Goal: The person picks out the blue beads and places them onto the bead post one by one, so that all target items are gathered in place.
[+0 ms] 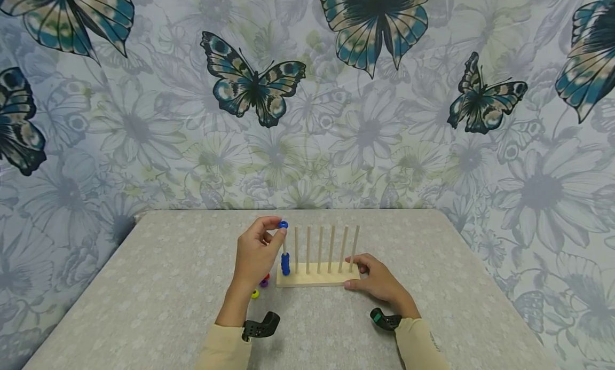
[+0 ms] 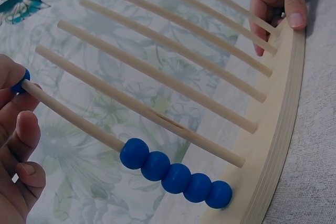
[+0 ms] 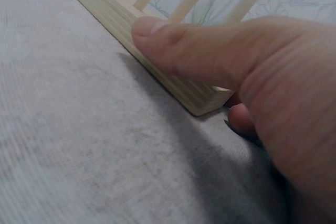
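Observation:
A wooden peg board (image 1: 317,278) with a row of upright pegs stands on the table. Several blue beads (image 2: 176,178) are stacked at the foot of its leftmost peg (image 2: 73,116). At the top of that same peg, my left hand (image 1: 257,250) pinches another blue bead (image 1: 283,225), which sits at the peg's tip. My right hand (image 1: 379,279) grips the board's right end, thumb (image 3: 157,38) along the front edge and fingers behind. The other pegs bear no beads.
Beside the board's left end, partly behind my left wrist, lie a yellow bead (image 1: 255,293), a purple bead (image 1: 264,283) and a red bead (image 1: 267,276). A patterned cloth covers the table (image 1: 158,284). Behind it hangs a butterfly-print backdrop (image 1: 307,146).

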A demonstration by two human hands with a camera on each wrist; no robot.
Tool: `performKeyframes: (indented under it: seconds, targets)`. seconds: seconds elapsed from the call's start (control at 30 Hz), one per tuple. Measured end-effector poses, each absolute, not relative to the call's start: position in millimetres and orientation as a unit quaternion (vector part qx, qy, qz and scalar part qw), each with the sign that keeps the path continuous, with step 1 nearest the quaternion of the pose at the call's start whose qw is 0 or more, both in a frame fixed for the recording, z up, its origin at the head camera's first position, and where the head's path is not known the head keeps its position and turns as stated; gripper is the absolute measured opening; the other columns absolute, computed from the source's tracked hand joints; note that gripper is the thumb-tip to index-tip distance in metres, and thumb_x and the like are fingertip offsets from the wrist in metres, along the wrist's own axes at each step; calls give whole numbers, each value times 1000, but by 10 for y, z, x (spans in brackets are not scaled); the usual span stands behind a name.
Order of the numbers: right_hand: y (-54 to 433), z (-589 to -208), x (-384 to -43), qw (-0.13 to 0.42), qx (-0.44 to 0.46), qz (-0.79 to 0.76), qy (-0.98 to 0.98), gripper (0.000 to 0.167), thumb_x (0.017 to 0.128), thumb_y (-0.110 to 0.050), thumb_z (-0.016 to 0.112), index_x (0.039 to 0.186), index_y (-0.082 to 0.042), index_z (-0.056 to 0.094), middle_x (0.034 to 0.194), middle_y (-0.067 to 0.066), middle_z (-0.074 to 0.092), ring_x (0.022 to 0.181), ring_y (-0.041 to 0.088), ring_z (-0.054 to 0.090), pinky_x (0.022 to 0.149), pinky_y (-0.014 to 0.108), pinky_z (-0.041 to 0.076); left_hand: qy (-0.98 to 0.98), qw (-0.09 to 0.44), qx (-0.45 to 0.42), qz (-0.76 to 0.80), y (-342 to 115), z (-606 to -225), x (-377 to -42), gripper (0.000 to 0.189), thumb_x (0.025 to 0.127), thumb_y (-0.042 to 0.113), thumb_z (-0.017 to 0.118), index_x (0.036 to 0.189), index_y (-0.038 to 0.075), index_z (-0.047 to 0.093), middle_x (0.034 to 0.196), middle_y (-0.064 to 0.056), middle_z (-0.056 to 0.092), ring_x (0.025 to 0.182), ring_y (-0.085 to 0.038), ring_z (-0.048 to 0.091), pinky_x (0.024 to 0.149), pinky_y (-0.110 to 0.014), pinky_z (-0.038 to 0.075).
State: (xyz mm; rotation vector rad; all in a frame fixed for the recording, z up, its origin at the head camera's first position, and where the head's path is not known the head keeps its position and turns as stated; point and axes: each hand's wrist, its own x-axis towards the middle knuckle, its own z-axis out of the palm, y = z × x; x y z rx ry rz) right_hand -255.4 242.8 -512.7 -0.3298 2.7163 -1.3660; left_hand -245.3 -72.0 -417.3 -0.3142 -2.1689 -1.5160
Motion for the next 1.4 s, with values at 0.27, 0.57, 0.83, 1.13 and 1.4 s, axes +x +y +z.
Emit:
performKeyframes:
  seconds: [0.27,0.57,0.83,1.13,1.4]
  targets:
    - [2426,-5120,-2553,42,-106,-449,886,62,72,-40,90,127,-28,65,116,-5,62,99,17,49,90,35,40,-797,240,-119,-541,-744,-4174,-2462,18,93,26,73,111,26,70,100,9,72,67,-12,59,51,-26,46]
    - [2424,-5109,-2552,42,-107,-447,887,63,72,-40,90,128,-26,65,116,-5,62,99,17,48,89,34,40,-803,228,-111,-540,-755,-4155,-2446,17,93,25,73,110,27,71,103,9,72,69,-13,59,49,-26,45]
    - [2430,-5107,-2546,43,-115,-451,884,63,73,-38,89,129,-24,65,117,-4,62,98,17,48,88,31,40,-805,221,-104,-540,-757,-4168,-2450,17,93,26,72,110,29,71,101,12,70,69,-15,58,49,-28,46]
    - [2434,-5117,-2545,49,-114,-455,882,63,73,-37,89,130,-24,65,115,-3,62,97,18,48,87,31,40,-797,222,-111,-550,-764,-4156,-2440,20,93,25,72,112,28,70,97,7,68,65,-17,57,48,-29,46]
    - [2422,-5117,-2543,50,-108,-451,885,63,73,-38,90,130,-25,65,115,-4,61,98,18,48,87,31,40,-796,247,-111,-541,-812,-4130,-2437,19,94,27,72,113,26,71,109,8,70,68,-12,59,58,-27,50]
